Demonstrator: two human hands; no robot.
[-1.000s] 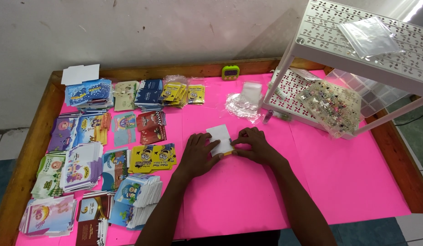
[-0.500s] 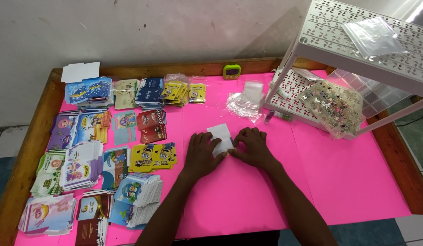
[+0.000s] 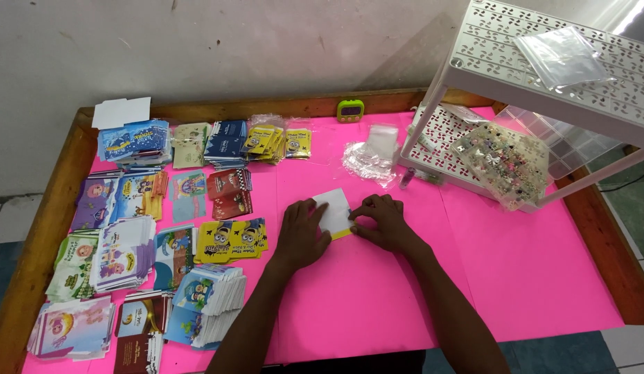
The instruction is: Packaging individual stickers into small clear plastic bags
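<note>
Between both hands (image 3: 339,228), white card (image 3: 333,210)

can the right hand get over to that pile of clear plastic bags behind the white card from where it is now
Probably yes. The right hand rests on the white card, and the clear plastic bags lie just beyond it on the pink table. Only bare pink surface lies between them; the white rack stands off to the side.

We see a hot-pink table cover (image 3: 530,277) | white card (image 3: 333,209) with a yellow edge under our hands | yellow cartoon cards (image 3: 232,240) | navy card stack (image 3: 227,143) | white rack (image 3: 543,62) pierced with a leaf pattern | green timer (image 3: 350,109)
</note>
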